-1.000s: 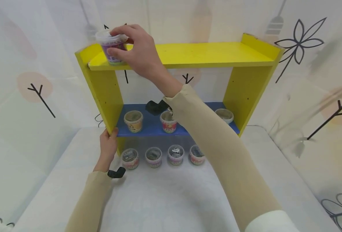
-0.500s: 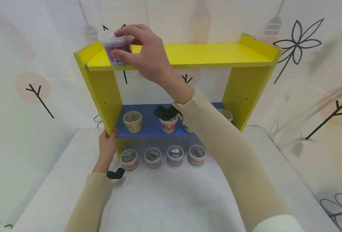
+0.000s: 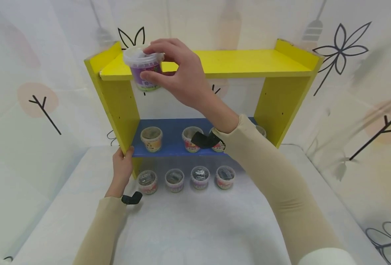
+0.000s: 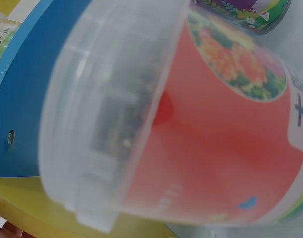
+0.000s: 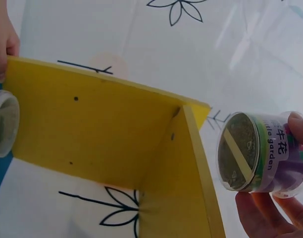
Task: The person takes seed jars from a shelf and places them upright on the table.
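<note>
My right hand [image 3: 185,73] holds a purple-labelled plastic tub [image 3: 137,77] with a clear lid. Thumb and fingers grip its sides, and it hangs just in front of the yellow top shelf [image 3: 228,62], near the left end. In the right wrist view the tub's see-through base [image 5: 238,148] shows dark contents and a pale strip. Lower down, my left hand [image 3: 122,165] grips the left side panel [image 3: 119,110] of the shelf unit, level with the blue shelf [image 3: 170,127]. A red-labelled tub [image 4: 221,144] fills much of the left wrist view.
Several tubs stand along the blue shelf, a yellow-labelled one [image 3: 151,141] leftmost; my right sleeve [image 3: 265,173] covers part of that row. Below, a row of tubs with clear lids [image 3: 174,180] stands on the white tablecloth [image 3: 182,228]. Patterned white cloth [image 3: 36,154] hangs around.
My right hand has drawn the purple tub off the left end of the top shelf, rightward, toward me and slightly down. My left hand keeps its place.
</note>
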Tool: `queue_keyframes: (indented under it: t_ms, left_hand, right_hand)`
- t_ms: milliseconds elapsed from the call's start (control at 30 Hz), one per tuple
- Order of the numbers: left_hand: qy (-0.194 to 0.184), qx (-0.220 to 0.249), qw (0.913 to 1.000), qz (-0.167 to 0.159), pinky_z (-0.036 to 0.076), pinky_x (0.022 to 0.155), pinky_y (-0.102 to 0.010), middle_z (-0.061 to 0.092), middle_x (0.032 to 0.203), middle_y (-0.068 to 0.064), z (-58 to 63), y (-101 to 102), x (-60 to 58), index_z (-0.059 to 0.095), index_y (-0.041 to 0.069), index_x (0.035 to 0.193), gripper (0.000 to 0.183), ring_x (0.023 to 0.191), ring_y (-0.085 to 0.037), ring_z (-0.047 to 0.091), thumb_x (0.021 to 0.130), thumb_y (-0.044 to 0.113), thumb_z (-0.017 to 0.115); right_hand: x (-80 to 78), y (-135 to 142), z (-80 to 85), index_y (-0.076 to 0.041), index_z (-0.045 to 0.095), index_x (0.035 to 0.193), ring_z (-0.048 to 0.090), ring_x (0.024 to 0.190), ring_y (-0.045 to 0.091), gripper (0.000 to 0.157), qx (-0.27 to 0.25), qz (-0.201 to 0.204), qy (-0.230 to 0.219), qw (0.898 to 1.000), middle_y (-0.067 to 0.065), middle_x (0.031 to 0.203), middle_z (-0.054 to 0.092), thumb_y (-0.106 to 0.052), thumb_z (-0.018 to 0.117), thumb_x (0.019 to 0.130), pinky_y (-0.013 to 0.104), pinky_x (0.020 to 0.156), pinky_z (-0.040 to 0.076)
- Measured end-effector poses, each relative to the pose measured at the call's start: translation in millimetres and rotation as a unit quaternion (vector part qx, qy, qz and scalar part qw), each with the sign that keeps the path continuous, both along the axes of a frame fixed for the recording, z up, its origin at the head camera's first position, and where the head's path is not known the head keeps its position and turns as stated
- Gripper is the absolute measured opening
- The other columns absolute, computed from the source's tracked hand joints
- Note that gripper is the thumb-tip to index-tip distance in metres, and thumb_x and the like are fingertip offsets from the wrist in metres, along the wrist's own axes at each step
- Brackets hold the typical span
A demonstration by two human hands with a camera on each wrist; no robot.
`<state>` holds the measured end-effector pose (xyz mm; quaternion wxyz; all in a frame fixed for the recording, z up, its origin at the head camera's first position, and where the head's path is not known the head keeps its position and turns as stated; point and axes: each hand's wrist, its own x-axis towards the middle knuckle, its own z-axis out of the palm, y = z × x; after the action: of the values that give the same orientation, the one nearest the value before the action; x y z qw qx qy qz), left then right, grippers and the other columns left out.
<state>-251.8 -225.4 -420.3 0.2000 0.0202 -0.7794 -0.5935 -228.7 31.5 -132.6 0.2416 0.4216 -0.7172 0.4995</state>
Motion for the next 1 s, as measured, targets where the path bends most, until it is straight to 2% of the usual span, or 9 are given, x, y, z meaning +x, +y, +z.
queue_keyframes:
  t_ms: [167, 367, 600, 800, 1000]
  left_hand:
    - [-0.002, 0.002, 1.0, 0.003, 0.04, 0.109, -0.05, 0.058, 0.134, -0.015, 1.0, 1, -0.5, 0.049, 0.007, 0.144, 0.049, 0.124, -0.03, 0.054, 0.105, 0.038, 0.045]
    - [-0.008, 0.0, 1.0, 0.006, 0.04, 0.109, -0.05, 0.058, 0.133, -0.015, 1.2, 1, -0.4, 0.049, 0.006, 0.143, 0.05, 0.124, -0.03, 0.054, 0.105, 0.038, 0.045]
    - [-0.019, 0.004, 0.9998, 0.002, 0.038, 0.11, -0.05, 0.056, 0.136, -0.015, 3.4, 1, -2.4, 0.047, 0.006, 0.144, 0.051, 0.125, -0.031, 0.052, 0.106, 0.039, 0.043]
    - [-0.018, 0.007, 0.9998, 0.002, 0.038, 0.11, -0.05, 0.056, 0.137, -0.014, 4.1, 2, -4.5, 0.047, 0.007, 0.144, 0.051, 0.126, -0.03, 0.052, 0.105, 0.039, 0.044]
    - [-0.04, 0.015, 0.999, 0.012, 0.038, 0.11, -0.049, 0.055, 0.137, -0.014, 5.5, 1, -2.6, 0.048, 0.006, 0.143, 0.051, 0.125, -0.03, 0.051, 0.105, 0.039, 0.043]
  right_hand:
    - [4.8, 9, -7.9, 0.001, 0.066, 0.122, 0.06, 0.111, 0.017, 0.039, -0.015, 0.02, 0.016, 1.0, 0.011, 0.132, 0.054, -0.011, 0.078, 0.086, 0.027, 0.087, 0.056]
    - [10.1, 20, -19.0, 0.002, 0.066, 0.121, 0.061, 0.113, 0.017, 0.039, -0.013, 0.027, 0.002, 1.0, 0.011, 0.134, 0.054, -0.008, 0.079, 0.085, 0.031, 0.088, 0.056]
    - [12.0, 36, -33.8, 0.003, 0.068, 0.118, 0.061, 0.114, 0.018, 0.038, -0.012, 0.012, -0.019, 1.0, 0.01, 0.133, 0.055, -0.005, 0.08, 0.083, 0.031, 0.089, 0.056]
    - [8.7, 52, -50.6, 0.003, 0.068, 0.117, 0.057, 0.117, 0.02, 0.037, -0.008, 0.008, -0.016, 1.0, 0.011, 0.133, 0.056, -0.001, 0.08, 0.082, 0.034, 0.087, 0.057]
    - [5.2, 68, -69.5, 0.003, 0.068, 0.117, 0.055, 0.118, 0.021, 0.037, -0.005, -0.001, -0.012, 1.0, 0.011, 0.133, 0.056, 0.001, 0.08, 0.081, 0.034, 0.084, 0.058]
